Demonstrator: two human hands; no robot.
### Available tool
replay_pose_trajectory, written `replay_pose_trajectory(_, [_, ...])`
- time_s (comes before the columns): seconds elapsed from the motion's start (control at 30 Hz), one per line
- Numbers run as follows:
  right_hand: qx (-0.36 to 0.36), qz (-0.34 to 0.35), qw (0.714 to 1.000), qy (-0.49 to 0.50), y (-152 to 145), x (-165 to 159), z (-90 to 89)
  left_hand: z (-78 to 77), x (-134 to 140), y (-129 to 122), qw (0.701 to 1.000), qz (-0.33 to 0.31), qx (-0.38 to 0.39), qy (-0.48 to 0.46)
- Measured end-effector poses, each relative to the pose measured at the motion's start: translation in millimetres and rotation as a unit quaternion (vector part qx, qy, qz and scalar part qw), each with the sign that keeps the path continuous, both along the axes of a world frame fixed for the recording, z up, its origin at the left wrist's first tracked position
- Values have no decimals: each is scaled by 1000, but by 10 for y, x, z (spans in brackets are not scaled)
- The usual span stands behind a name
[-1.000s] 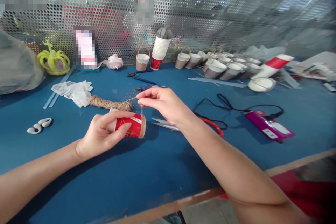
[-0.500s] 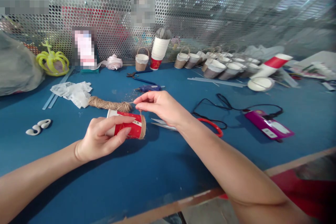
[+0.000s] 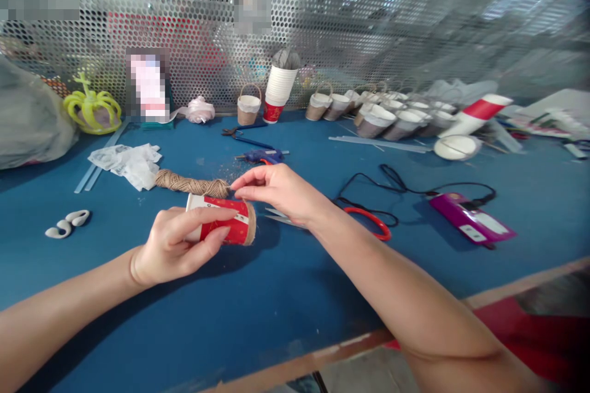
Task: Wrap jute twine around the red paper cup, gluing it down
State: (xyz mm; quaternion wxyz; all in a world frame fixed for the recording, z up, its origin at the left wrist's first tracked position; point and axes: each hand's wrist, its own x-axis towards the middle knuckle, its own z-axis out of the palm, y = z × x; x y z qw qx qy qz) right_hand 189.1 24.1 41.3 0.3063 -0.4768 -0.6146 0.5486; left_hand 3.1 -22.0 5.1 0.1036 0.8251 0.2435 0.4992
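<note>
My left hand [image 3: 177, 242] is closed round a red and white paper cup [image 3: 225, 230], tipped on its side with its base to the right. Brown twine [image 3: 251, 223] is wound round that base end. Just above it, my right hand [image 3: 276, 190] pinches thin twine between thumb and fingertips, beside the end of a twine skein [image 3: 191, 184]. Under my right wrist lie scissors with a red handle [image 3: 371, 224], blades pointing left. Behind my right hand rests a blue glue gun [image 3: 263, 155].
Pliers [image 3: 246, 134] lie farther back. A stack of paper cups [image 3: 280, 89] stands by the mesh wall, with several twine-wrapped cups [image 3: 378, 120] to its right. A purple power strip [image 3: 472, 219] with a black cable sits right; white earphones [image 3: 67, 223] and crumpled white fabric [image 3: 129, 163] lie left.
My right hand has shifted slightly down and left toward the skein's end, and the twine strand it pinches has come lower. My left hand and the cup have hardly moved.
</note>
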Motion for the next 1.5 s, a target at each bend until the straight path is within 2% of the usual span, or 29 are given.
replay_pose_trajectory(0.27, [-9,21,1000,0,14,-14,-43,25,-6,-15,1000,6,-21,2])
replay_pose_trajectory(0.33, [5,15,1000,-17,33,-9,-56,27,-6,-10,998,16,-58,-17])
replay_pose_trajectory(0.43, [77,-36,994,-74,61,29,-42,18,-3,1,988,57,-133,-48])
replay_pose_trajectory(0.5, [89,-45,990,-96,61,67,2,3,-1,13,982,77,-161,-63])
replay_pose_trajectory(0.6, [15,19,997,-70,22,104,83,-32,-8,41,982,77,-162,-64])
replay_pose_trajectory(0.67, [-36,56,997,-40,-14,103,106,-57,-18,63,986,75,-137,-52])
replay_pose_trajectory(0.77, [-73,51,996,9,-59,92,64,-80,-31,86,995,64,-74,-16])
replay_pose_trajectory(0.83, [-70,34,996,32,-82,102,10,-77,-33,93,996,50,-68,-3])
replay_pose_trajectory(0.93, [-32,30,999,30,-127,145,-44,-61,-31,110,984,25,-163,-65])
replay_pose_trajectory(1.07, [84,71,993,-50,-225,178,-22,-74,-35,166,915,-49,-347,-201])
replay_pose_trajectory(1.13, [134,90,982,-98,-271,169,-1,-98,-35,189,889,-59,-400,-216])
replay_pose_trajectory(1.17, [148,93,978,-111,-287,163,3,-108,-32,194,886,-53,-408,-214])
replay_pose_trajectory(1.23, [141,95,980,-105,-302,151,-4,-122,-20,187,893,-34,-401,-199])
replay_pose_trajectory(1.37, [79,93,990,-64,-290,142,-65,-115,7,142,920,-14,-359,-157])
replay_pose_trajectory(1.5, [73,75,992,-76,-274,153,-107,-95,18,109,943,-4,-311,-117])
